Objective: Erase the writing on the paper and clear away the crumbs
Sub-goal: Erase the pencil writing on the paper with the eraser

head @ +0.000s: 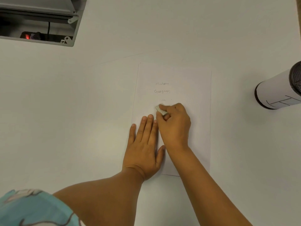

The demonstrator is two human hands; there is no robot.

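A white sheet of paper (192, 88) lies upright on the white table. Faint pencil writing (162, 91) sits in its upper half: two full words and, below them, a few leftover letters. My right hand (175, 126) is shut on a small whitish eraser (159, 109), whose tip presses on the paper just under those leftover letters. My left hand (143, 144) lies flat with fingers spread on the paper's lower left part, partly over the left edge, touching my right hand. No crumbs are visible at this size.
A white cylinder with black mesh rim (280, 92) lies on its side at the right edge. A grey open cable hatch (71, 28) with a dark cavity and a red light is at the top left. My patterned sleeve (32, 209) fills the bottom left.
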